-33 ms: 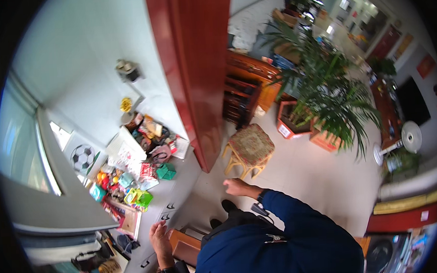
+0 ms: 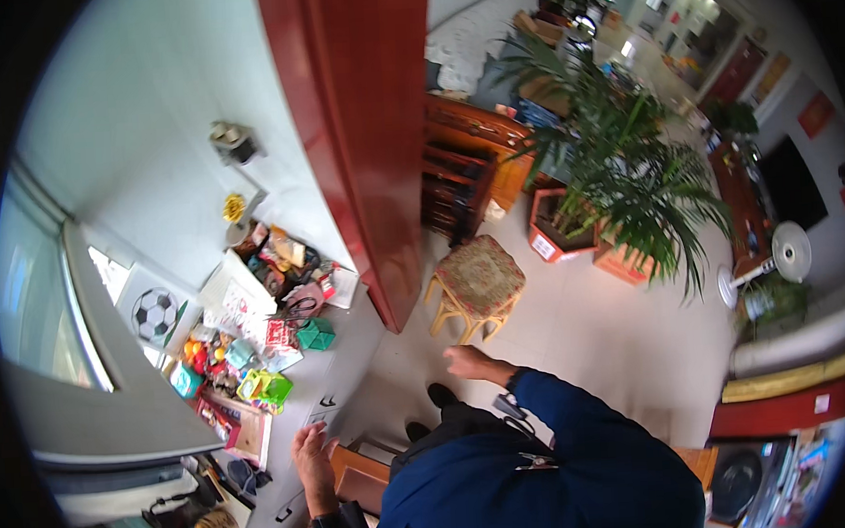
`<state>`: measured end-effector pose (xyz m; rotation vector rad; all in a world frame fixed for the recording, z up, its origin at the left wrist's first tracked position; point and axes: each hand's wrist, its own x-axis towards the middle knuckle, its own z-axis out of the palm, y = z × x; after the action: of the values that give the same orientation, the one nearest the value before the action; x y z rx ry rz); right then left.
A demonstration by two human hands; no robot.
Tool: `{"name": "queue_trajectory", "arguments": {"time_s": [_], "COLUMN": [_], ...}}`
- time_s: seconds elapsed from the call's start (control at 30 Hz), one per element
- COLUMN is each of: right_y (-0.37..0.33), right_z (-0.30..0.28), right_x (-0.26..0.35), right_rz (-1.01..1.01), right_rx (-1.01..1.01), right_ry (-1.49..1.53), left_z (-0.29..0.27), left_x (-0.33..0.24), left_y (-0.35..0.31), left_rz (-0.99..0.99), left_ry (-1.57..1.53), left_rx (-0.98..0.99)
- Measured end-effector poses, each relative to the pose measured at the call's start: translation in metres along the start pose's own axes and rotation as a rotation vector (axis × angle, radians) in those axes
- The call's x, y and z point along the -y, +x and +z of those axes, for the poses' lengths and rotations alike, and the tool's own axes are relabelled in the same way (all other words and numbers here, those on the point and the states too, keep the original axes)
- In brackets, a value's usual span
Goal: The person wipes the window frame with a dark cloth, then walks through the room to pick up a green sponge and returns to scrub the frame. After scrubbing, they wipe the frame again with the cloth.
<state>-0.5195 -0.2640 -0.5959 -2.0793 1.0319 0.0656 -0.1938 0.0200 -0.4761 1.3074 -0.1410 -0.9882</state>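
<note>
My left hand (image 2: 314, 464) hangs over the edge of the grey counter (image 2: 296, 404), above its drawer fronts. It holds nothing, and its thumb and fingers are loosely apart. In front of my body, my right hand (image 2: 480, 365) is curled, with no object showing in it. Just beyond it stands a stool (image 2: 480, 275) with a patterned woven seat and pale curved legs; the two look apart. Nearest my left hand on the counter are a bright green and yellow packet (image 2: 267, 389) and a pinkish shallow box (image 2: 250, 436).
A dark red door frame (image 2: 359, 153) rises beside the counter's end. Potted palms (image 2: 618, 168) stand on the pale floor beyond the stool. A white fan (image 2: 791, 252) is at the right. A brown seat (image 2: 362, 482) is by my legs, and a green basket (image 2: 314, 334) sits among counter clutter.
The surroundings have shifted slightly left in view. My right hand sits a little further right, and my left hand has hardly moved.
</note>
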Motion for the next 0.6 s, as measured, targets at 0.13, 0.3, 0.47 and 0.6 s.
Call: {"name": "queue_trajectory", "arguments": {"time_s": [0.13, 0.3, 0.47, 0.6], "right_y": [-0.103, -0.189, -0.207, -0.213], "right_z": [0.026, 0.066, 0.068, 0.047], "right_x": [-0.102, -0.156, -0.178, -0.193], "right_rz": [0.349, 0.561, 0.463, 0.555], "right_rx": [-0.197, -0.228, -0.440, -0.517], "right_ry": [0.023, 0.115, 0.256, 0.356], "left_z": [0.060, 0.138, 0.219, 0.272], "left_x": [-0.003, 0.009, 0.027, 0.056], "left_y": [0.031, 0.042, 0.058, 0.065], "left_rz": [-0.147, -0.118, -0.221, -0.203], "left_ry": [0.198, 0.390, 0.491, 0.584], "left_rx": [0.197, 0.395, 0.535, 0.717]}}
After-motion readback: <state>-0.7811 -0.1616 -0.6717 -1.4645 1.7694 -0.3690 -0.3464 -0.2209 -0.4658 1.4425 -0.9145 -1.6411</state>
